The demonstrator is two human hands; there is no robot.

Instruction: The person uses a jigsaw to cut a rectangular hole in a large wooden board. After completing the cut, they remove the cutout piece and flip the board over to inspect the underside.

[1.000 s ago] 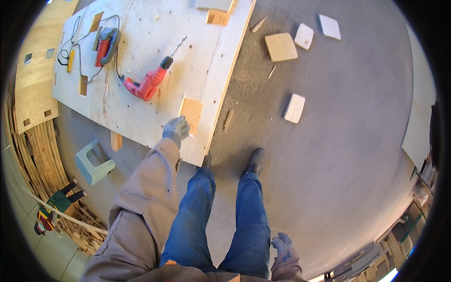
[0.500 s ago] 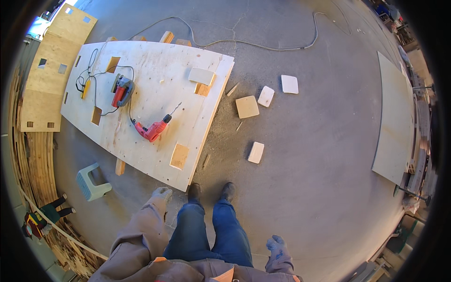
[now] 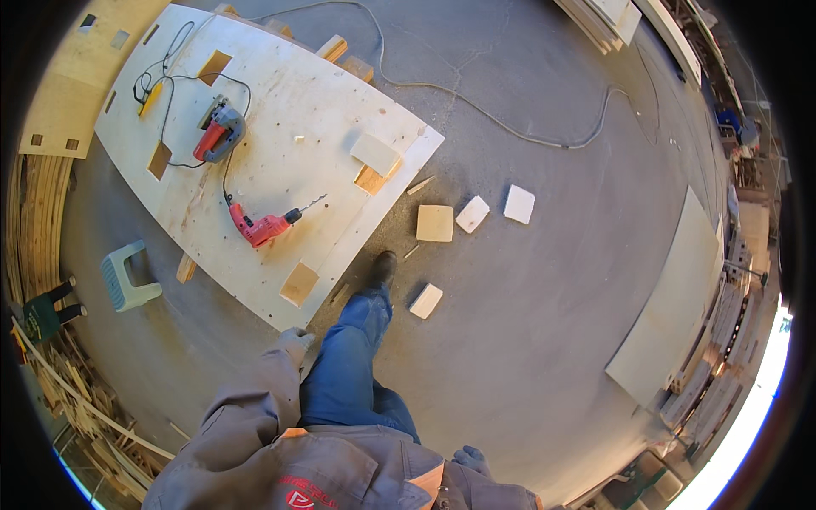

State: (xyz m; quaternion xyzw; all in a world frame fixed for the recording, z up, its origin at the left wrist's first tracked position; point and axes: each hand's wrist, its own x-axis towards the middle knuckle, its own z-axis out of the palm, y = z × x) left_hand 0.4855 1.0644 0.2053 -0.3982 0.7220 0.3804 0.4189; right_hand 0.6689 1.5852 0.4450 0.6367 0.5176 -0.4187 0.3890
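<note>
The gloved left hand [image 3: 297, 339] is at the near corner of a pale wooden panel [image 3: 285, 166]; whether it grips or merely sits beside it is unclear. The gloved right hand [image 3: 471, 460] hangs well apart over the floor [image 3: 527, 365], its hold impossible to make out. A red drill [image 3: 263, 228] and, farther left, a corded saw [image 3: 221, 136] obstruct the panel's top. Four flat blocks [image 3: 435, 223] clutter the floor rightward; a stool [image 3: 114, 279] stands left.
</note>
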